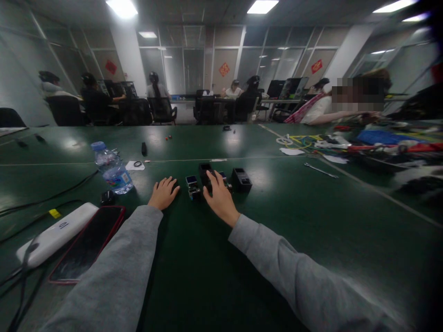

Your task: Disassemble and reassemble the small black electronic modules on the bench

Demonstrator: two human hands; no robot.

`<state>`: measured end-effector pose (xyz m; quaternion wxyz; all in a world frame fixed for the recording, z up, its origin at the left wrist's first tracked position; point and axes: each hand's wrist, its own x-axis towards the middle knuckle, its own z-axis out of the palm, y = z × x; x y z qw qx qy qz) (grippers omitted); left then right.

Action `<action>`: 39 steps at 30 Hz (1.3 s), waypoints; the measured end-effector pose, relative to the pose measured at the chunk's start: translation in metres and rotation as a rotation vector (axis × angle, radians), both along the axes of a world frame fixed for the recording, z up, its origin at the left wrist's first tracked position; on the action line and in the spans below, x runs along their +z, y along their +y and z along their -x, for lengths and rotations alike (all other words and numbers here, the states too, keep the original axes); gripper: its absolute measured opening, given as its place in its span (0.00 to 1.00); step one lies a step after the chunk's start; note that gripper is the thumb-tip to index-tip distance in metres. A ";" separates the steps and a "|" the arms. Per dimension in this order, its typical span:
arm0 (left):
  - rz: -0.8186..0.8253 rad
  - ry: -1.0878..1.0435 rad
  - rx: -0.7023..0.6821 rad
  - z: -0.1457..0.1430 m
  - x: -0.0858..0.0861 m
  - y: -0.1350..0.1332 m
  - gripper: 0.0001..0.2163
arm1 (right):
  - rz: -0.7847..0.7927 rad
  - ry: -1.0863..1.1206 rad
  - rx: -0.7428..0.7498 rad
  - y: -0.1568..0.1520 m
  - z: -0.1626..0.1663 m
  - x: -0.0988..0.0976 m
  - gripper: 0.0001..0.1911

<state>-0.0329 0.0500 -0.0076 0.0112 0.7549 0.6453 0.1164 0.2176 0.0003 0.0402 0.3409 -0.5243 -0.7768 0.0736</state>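
My left hand lies on the green table with its fingers spread and nothing in it. Just to its right is a small circuit board with a screen. My right hand reaches over a black plastic housing, fingers stretched and apart. Its fingertips overlap the housing's right side; whether they touch it I cannot tell. Another small board is partly hidden behind that hand. A second black housing stands to the right.
On the left are a water bottle, a white power bank, a red-edged phone and black cables. A wrench lies to the right, before a pile of cables and tools. A person sits across at the right; others sit farther back.
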 end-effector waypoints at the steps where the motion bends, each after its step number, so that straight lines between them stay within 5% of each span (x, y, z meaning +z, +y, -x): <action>1: -0.001 0.000 0.003 0.000 0.000 0.000 0.25 | 0.025 -0.026 -0.004 0.002 -0.003 -0.004 0.30; 6: 0.006 -0.003 0.009 0.000 0.000 0.000 0.25 | 0.070 -0.216 0.032 0.005 -0.010 -0.020 0.30; 10: 0.015 -0.011 0.007 0.000 0.001 0.000 0.26 | -0.020 -0.300 0.040 0.003 -0.011 -0.013 0.29; 15: 0.016 -0.005 0.005 -0.002 0.004 -0.003 0.26 | -0.154 -0.302 -0.009 0.007 -0.031 0.000 0.24; 23: 0.006 -0.004 -0.001 0.000 0.001 -0.001 0.26 | 0.001 -0.209 0.081 0.022 -0.068 -0.021 0.27; 31: 0.019 0.007 -0.006 0.000 0.001 0.001 0.26 | -0.149 -0.287 0.054 0.028 -0.074 -0.029 0.27; 39: 0.007 -0.001 -0.005 0.001 -0.001 0.001 0.27 | -0.231 -0.221 0.034 0.015 -0.060 -0.016 0.25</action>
